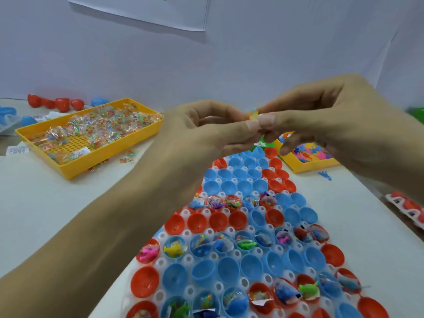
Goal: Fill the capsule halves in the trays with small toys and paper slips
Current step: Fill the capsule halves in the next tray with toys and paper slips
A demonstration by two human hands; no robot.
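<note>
Yellow plastic, some tiny toy (253, 115), is pinched between both hands, left hand (206, 131) and right hand (321, 115) meeting fingertip to fingertip above the white tray (231, 253) of capsule halves (229, 267), probably to ready it before dropping it in a cup. Fingers hide most of it, so I cannot tell its shape; blur softens the right hand.

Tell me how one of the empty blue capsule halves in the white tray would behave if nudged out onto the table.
Likely light: the blue half looks like a thin plastic shell. Probably apt to rock or roll, since its bottom is rounded and only the white tray seats it upright. Its glossy surface suggests it could slip from a loose pinch.
</note>
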